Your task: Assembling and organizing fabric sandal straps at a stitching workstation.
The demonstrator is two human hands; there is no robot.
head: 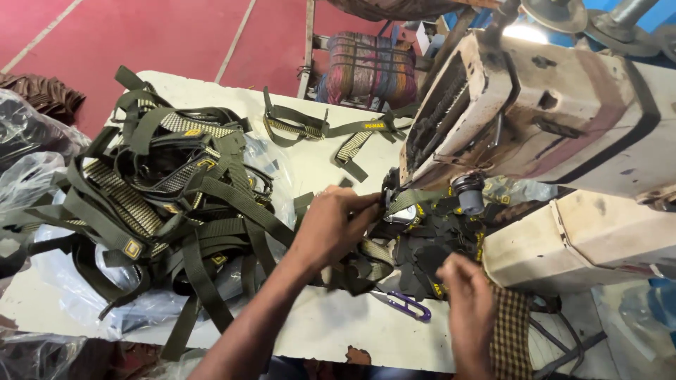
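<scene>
Under the worn cream sewing machine (563,134), right of centre on the white table (310,162), an olive webbing strap (412,197) is lying at the needle area amid small black cut pieces (429,250).

Left hand (334,225): fingers are closing together on the strap end, pinching it just left of the machine head.
Right hand (468,299): fingers are curling over the black pieces at the near edge; whether they are gripping one I cannot tell.

Handling, as judged: webbing is looking light, limp along its length yet flat and tough across, not fragile, with a woven face giving decent grip. Best hold is seeming to be a flat pinch near the end.

Also present: a large tangled heap of olive straps (169,204) on clear plastic at left; purple thread snips (408,305) near the front edge; loose straps (317,130) at the far side.
</scene>
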